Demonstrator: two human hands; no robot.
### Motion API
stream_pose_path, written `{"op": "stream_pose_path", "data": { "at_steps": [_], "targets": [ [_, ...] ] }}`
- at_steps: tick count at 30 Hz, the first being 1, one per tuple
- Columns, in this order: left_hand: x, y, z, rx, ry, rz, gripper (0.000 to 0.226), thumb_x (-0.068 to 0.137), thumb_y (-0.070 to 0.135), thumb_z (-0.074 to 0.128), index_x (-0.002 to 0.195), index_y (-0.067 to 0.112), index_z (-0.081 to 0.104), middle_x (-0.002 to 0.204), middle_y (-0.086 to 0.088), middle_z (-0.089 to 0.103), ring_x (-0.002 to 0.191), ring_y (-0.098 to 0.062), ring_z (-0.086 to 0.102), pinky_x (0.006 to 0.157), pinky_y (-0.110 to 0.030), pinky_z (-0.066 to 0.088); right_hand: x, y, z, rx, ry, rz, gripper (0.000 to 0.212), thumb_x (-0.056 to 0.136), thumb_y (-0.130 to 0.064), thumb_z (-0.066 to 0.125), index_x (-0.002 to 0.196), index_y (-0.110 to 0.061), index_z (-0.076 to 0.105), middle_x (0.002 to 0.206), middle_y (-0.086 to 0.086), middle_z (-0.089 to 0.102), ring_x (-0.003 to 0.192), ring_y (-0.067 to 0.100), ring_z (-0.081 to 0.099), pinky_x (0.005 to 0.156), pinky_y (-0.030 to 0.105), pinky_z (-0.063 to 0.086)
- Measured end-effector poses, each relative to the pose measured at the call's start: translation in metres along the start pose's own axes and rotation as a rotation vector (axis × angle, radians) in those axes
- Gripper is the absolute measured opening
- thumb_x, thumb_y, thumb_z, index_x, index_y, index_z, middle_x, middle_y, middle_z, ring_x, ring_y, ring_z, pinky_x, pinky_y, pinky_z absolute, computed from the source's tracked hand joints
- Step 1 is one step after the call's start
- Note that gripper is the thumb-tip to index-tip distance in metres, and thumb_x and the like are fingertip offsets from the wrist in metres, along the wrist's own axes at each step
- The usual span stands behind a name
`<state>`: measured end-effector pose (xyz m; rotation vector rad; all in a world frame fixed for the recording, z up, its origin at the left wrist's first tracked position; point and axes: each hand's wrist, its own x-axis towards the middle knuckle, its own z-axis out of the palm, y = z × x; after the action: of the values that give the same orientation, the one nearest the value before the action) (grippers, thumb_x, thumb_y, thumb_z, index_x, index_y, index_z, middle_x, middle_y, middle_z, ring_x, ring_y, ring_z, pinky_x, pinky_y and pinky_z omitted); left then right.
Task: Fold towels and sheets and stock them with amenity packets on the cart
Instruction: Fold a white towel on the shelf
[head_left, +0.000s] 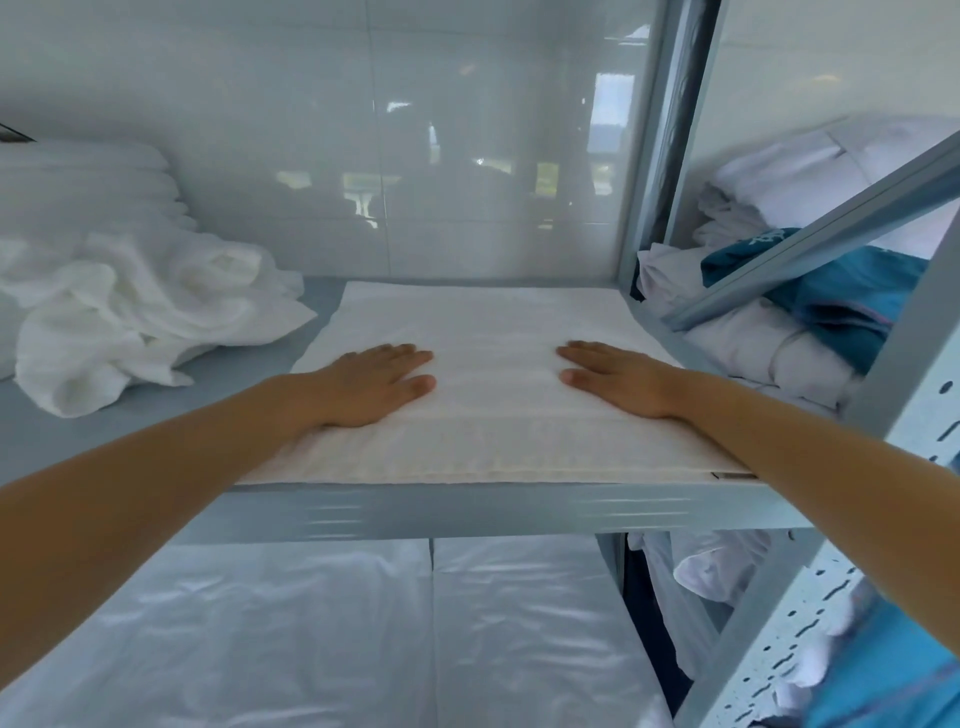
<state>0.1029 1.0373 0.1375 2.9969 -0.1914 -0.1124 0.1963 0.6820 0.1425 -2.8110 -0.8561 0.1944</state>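
Observation:
A folded white towel lies flat on the grey-blue shelf, its front edge along the shelf's lip. My left hand presses palm-down on the towel's left part with straight fingers. On the right part my right hand lies flat in the same way. A heap of crumpled white towels sits at the left of the same shelf, with a stack of folded white ones behind it.
A glossy white wall backs the shelf. A grey upright post and a slanted brace bound it on the right, where white and teal linens are piled. Plastic-wrapped white bundles fill the shelf below.

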Motion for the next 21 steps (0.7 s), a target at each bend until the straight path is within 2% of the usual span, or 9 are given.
{"op": "stream_pose_path", "data": {
  "at_steps": [5,8,13,17,18,19,21],
  "targets": [
    [-0.016,0.007,0.005,0.031,-0.01,-0.009,0.082,0.09,0.078,0.011,0.162,0.041,0.005,0.171,0.01,0.001,0.157,-0.013,0.002,0.127,-0.046,0.006,-0.027,-0.005,0.003,-0.02,0.011,0.006,0.081,0.092,-0.078,0.019,0.162,-0.039,0.011,0.17,-0.014,0.006,0.156,0.007,0.003,0.127,0.034,0.001],
    [-0.041,0.015,0.01,0.037,-0.034,-0.002,0.087,0.084,0.08,0.006,0.162,0.041,0.001,0.171,0.011,-0.003,0.157,-0.013,-0.002,0.127,-0.045,0.004,-0.054,-0.012,0.01,-0.036,0.012,-0.008,0.08,0.092,-0.078,0.017,0.162,-0.04,0.008,0.17,-0.016,0.003,0.156,0.005,0.001,0.127,0.034,0.001],
    [-0.101,0.034,0.021,0.046,-0.016,0.016,0.092,0.079,0.082,-0.001,0.161,0.042,-0.003,0.17,0.014,-0.008,0.157,-0.011,-0.006,0.126,-0.043,0.002,-0.107,-0.024,0.024,-0.056,0.014,-0.047,0.076,0.093,-0.08,0.013,0.16,-0.047,0.0,0.167,-0.025,-0.004,0.153,-0.003,-0.006,0.125,0.029,-0.001],
    [-0.135,0.039,0.029,0.057,0.014,0.054,0.088,0.082,0.084,-0.002,0.16,0.044,-0.005,0.169,0.017,-0.008,0.156,-0.008,-0.007,0.126,-0.039,0.003,-0.138,-0.033,0.034,-0.093,0.049,-0.081,0.073,0.092,-0.082,0.012,0.158,-0.052,-0.002,0.165,-0.029,-0.007,0.152,-0.006,-0.009,0.124,0.025,-0.001],
    [-0.14,0.039,0.027,0.034,-0.005,0.06,0.089,0.082,0.085,-0.001,0.161,0.044,0.0,0.169,0.018,-0.004,0.156,-0.008,-0.003,0.125,-0.038,0.004,-0.141,-0.034,0.033,-0.084,0.032,-0.074,0.074,0.092,-0.082,0.015,0.158,-0.052,0.0,0.164,-0.031,-0.006,0.152,-0.007,-0.008,0.122,0.022,-0.002],
    [-0.141,0.038,0.021,-0.011,-0.019,0.063,0.091,0.081,0.087,-0.001,0.16,0.045,0.013,0.169,0.017,0.007,0.156,-0.008,0.007,0.124,-0.035,0.01,-0.143,-0.036,0.03,-0.031,0.018,-0.056,0.077,0.09,-0.084,0.02,0.159,-0.052,0.005,0.164,-0.032,-0.002,0.151,-0.009,-0.005,0.119,0.019,-0.002],
    [-0.13,0.04,0.006,-0.148,0.073,0.058,0.095,0.08,0.092,0.003,0.143,0.038,0.05,0.154,0.01,0.045,0.142,-0.016,0.041,0.112,-0.032,0.031,-0.134,-0.043,0.022,0.129,0.059,-0.025,0.082,0.086,-0.086,0.029,0.158,-0.048,0.022,0.163,-0.032,0.01,0.15,-0.009,0.006,0.119,0.019,0.0]
  ]
}}
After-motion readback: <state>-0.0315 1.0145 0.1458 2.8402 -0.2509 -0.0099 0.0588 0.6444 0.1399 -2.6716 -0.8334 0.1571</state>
